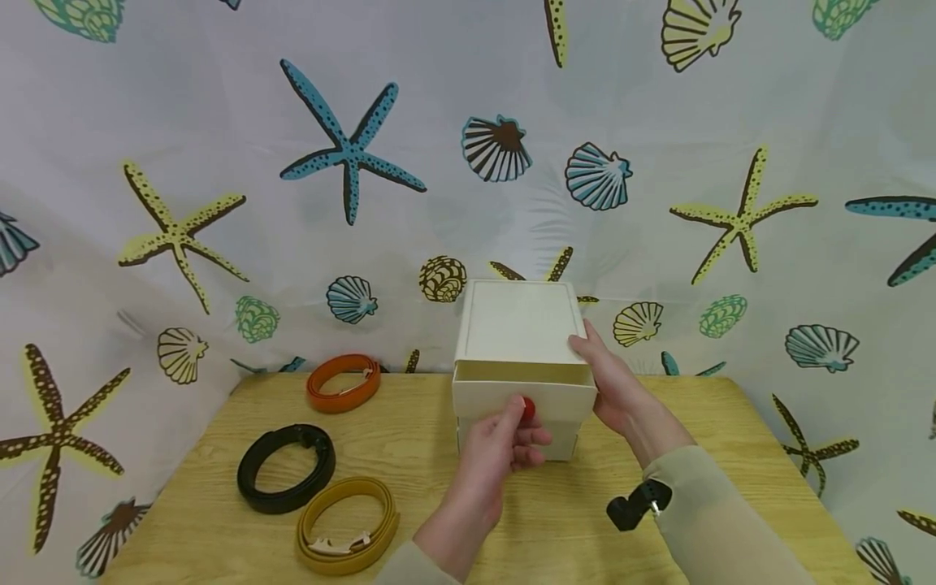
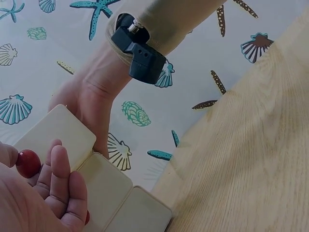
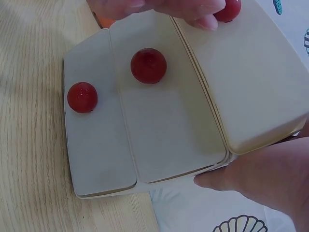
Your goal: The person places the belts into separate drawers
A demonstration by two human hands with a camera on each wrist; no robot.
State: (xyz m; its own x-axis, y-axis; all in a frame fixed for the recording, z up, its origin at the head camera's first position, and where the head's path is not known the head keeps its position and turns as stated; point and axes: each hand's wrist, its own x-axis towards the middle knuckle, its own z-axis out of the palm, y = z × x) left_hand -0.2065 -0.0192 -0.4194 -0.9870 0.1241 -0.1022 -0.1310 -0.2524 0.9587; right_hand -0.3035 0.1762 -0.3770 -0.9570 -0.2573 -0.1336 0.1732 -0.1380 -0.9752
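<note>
Where the white box (image 1: 522, 321) stood, head view: it was on the wooden table (image 1: 563, 536) in front of me, patterned cloth (image 1: 409, 244) behind it.
Top drawer (image 1: 478, 400), head view: it stood partly out, its inside showing as a thin strip above the front.
Left hand (image 1: 490, 455), head view: I had my thumb on that drawer's red knob (image 1: 529, 409), my other fingers bent below and beside it.
Right hand (image 1: 617, 386), head view: I held the box at its right side, thumb over the top edge; how hard I gripped did not show.
Belts, head view: 3 coils, an orange belt (image 1: 344, 401), a black belt (image 1: 278, 502) and a yellow belt (image 1: 347, 562), lay left of the box, out of my hands.
Knob grip, left wrist view: I pinched the knob with my thumb; the finger opposite was mostly hidden.
Lower fronts, right wrist view: the middle drawer (image 3: 169, 116) and bottom drawer (image 3: 99, 145) looked closed, the top front jutting past these 2.
Step in hand: I judged it to be opening the top drawer, only begun.
Next move: it called, I thought, for a level pull on the knob, my right hand bracing the box against sliding.
</note>
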